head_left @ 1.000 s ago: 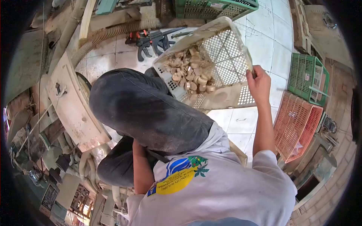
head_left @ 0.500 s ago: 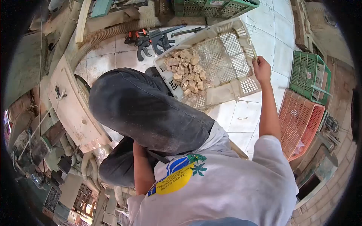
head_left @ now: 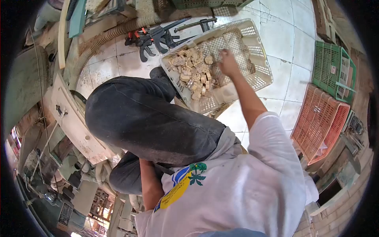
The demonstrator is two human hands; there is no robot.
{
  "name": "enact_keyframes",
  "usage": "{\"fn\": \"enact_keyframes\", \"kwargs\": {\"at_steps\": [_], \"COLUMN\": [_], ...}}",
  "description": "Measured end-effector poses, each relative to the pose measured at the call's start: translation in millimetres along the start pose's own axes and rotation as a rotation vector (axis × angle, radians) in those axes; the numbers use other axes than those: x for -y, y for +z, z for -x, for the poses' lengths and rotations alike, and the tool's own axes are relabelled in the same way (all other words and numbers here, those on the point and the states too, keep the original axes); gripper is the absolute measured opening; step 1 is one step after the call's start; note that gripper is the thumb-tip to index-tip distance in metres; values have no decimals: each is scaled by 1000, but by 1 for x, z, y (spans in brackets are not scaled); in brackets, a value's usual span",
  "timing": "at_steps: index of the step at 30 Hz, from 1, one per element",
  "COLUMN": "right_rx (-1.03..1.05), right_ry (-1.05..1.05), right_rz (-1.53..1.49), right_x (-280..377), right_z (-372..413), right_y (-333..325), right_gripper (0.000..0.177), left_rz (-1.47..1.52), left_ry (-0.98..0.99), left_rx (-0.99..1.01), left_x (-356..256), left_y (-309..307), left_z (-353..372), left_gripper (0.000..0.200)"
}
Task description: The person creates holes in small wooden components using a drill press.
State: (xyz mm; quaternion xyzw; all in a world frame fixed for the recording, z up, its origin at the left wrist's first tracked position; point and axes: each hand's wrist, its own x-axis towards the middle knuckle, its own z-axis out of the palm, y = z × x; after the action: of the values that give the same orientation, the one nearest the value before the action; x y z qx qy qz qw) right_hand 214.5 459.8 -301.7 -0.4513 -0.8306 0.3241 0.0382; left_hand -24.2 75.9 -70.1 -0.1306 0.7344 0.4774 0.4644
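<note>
A pale plastic crate (head_left: 262, 75) with lattice walls sits tilted on the tiles in front of my legs. Small light-brown carved pieces (head_left: 193, 71) are heaped in its left part. My right hand (head_left: 227, 62) is over the middle of the crate, just right of the heap; its fingers are blurred and anything in them cannot be made out. My left forearm goes down beside my dark trousers (head_left: 146, 114), and the left hand is hidden behind my leg.
Black clamps (head_left: 158, 36) lie on the floor beyond the crate, near a ribbed hose (head_left: 100, 41). Green (head_left: 333, 71) and orange (head_left: 316, 122) crates stand at the right. A pale board (head_left: 79, 122) leans at the left.
My right hand has let go of the crate's right rim and moved left over its inside. The view has shifted slightly, and the pieces look more spread toward the front.
</note>
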Motion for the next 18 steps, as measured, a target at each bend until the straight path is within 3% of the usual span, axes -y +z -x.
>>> {"fn": "enact_keyframes", "kwargs": {"at_steps": [1,3,5,7,9,11,13,15,17,18], "right_rx": [110,50,178,86,-91,-126,96,93,-90,-22], "right_ry": [35,-51,203,270,504,480,1,13,312,281], "right_rz": [51,2,-11,-32,-191,-248,-402,-285,-234,-165], "right_x": [18,13,32,41,58,66,60,48,35,15], "right_z": [-1,-2,-6,-5,6,14,20,21,19,22], "right_y": [14,61,66,63,48,42,53,61,69,97], "right_gripper": [54,48,41,40,42,46,49,51,48,46], "left_rz": [-3,-14,-18,-22,-26,-19,-16,-12,5,13], "left_ry": [-6,-10,-21,-27,-30,-39,-38,-36,-30,-33], "left_rx": [-6,-9,-12,-14,-20,-20,-19,-14,-3,10], "left_x": [0,-1,-1,0,1,2,3,3,4,4], "left_y": [-1,-3,-4,-5,-7,-9,-9,-9,-6,-4], "left_z": [2,3,5,7,9,10,9,7,2,-3], "left_gripper": [43,43,43,43,43,43,44,44,44,44]}}
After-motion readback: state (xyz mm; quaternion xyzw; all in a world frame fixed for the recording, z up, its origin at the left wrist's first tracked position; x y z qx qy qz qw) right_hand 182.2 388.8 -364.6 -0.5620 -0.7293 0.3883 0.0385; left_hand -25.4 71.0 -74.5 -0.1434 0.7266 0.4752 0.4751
